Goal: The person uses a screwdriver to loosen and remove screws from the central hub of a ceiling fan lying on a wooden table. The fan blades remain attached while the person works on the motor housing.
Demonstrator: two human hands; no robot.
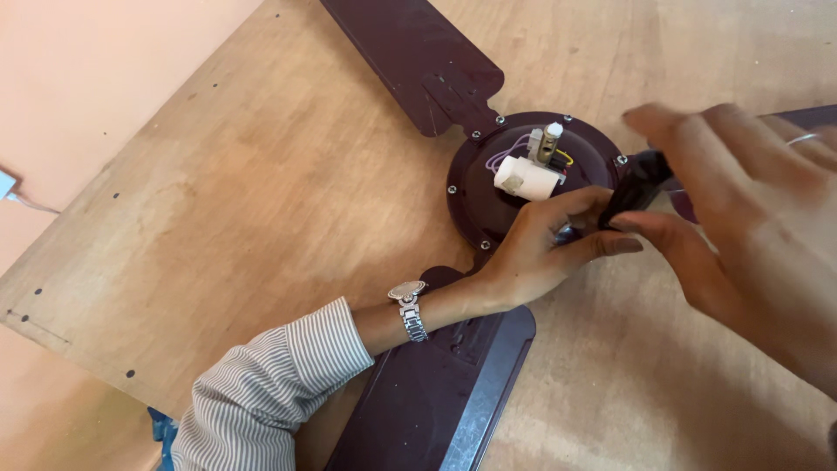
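Note:
A dark maroon ceiling fan lies on a wooden board, its round motor hub (488, 187) facing up. On the hub sit a white cylindrical capacitor (526, 177), thin wires and a short metal shaft (549, 142). My left hand (545, 249), with a striped sleeve and a metal wristwatch (408, 305), reaches over the lower blade to the hub's right edge. Its fingertips pinch the lower end of a small black part (641, 179). My right hand (741, 201) curves over the same part from the right, thumb below and fingers above.
One fan blade (410, 52) runs up and left from the hub, another blade (427, 401) runs down toward me, and a third is mostly hidden behind my right hand. The wooden board (261, 192) ends at a slanted left edge over a peach floor.

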